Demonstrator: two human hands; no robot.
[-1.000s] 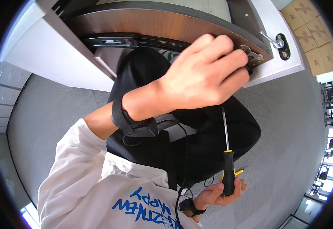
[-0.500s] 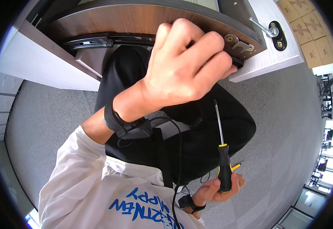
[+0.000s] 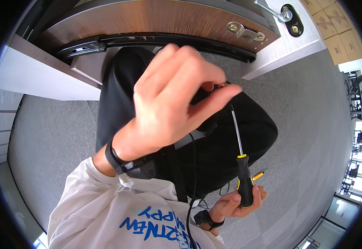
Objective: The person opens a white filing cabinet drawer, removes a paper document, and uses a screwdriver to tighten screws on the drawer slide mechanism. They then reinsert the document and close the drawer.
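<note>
My right hand (image 3: pixel 240 203) is closed around the black-and-yellow handle of a screwdriver (image 3: pixel 244 176), whose metal shaft points up and away. A thin orange-yellow stick with a dark tip (image 3: pixel 258 176) shows beside the handle; whether the hand holds it, I cannot tell. Over my knees, my left hand (image 3: pixel 168 95) is slightly blurred, with thumb and fingers pinching a small metal piece (image 3: pixel 221 85), mostly hidden. The screwdriver's tip lies just below this thumb, apart from it. Beyond is a brown wood panel (image 3: pixel 160 20) carrying a black drawer rail (image 3: pixel 135 40) and a screwed-on metal bracket (image 3: pixel 245 32).
A pale cabinet side (image 3: pixel 48 72) stands at left. At right, a pale board (image 3: pixel 286 54) bears a metal lever on a black plate (image 3: pixel 293 25). Cardboard boxes (image 3: pixel 340 39) are stacked beyond it. A black cable (image 3: pixel 194 178) hangs down my front, over grey carpet (image 3: pixel 305 137).
My left hand has come off the panel's lower edge and drawn back toward me, uncovering the rail. The panel sits slightly higher and farther left in view. My right hand keeps the screwdriver nearly still.
</note>
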